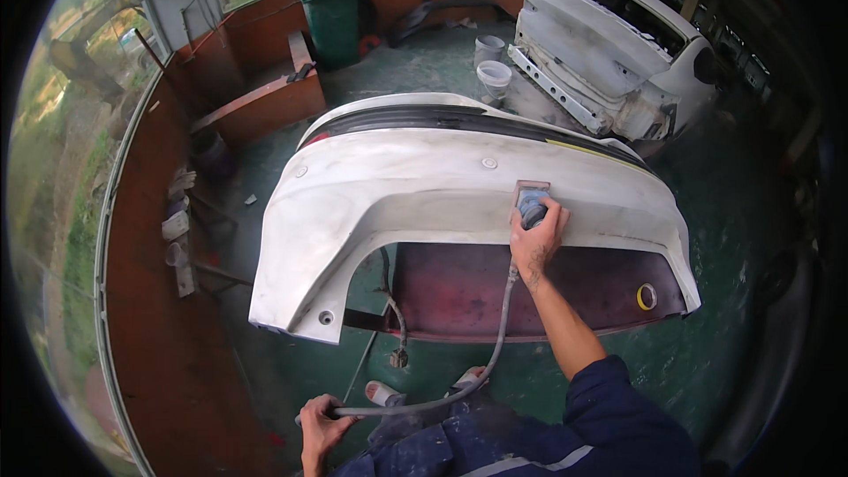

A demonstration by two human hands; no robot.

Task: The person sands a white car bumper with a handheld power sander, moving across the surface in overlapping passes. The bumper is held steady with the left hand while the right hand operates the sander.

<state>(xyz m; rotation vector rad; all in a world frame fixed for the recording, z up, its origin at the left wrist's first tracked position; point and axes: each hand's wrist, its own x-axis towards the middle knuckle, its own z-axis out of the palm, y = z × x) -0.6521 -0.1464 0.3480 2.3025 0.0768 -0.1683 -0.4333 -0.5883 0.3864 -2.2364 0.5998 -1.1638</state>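
My right hand [535, 246] is closed over the top of a blue and dark power sander [532, 198]. Its flat rectangular pad rests against the recessed face of a white car bumper [389, 155]. From the sander a grey hose [500, 336] runs down in a curve toward my left side. My left hand [325, 428] grips that hose low down, in front of my body. The bumper has a dark strip along its far upper edge and dusty smudges on its white face. Behind its opening shows a dark red panel [530, 287], with a roll of yellow tape [647, 297] at its right end.
A partly stripped white car [609, 44] stands at the back right, near two white buckets [493, 79]. At the back left are a green bin [331, 22] and a low orange-brown wall [168, 318]. A cable [393, 300] hangs in the bumper's opening.
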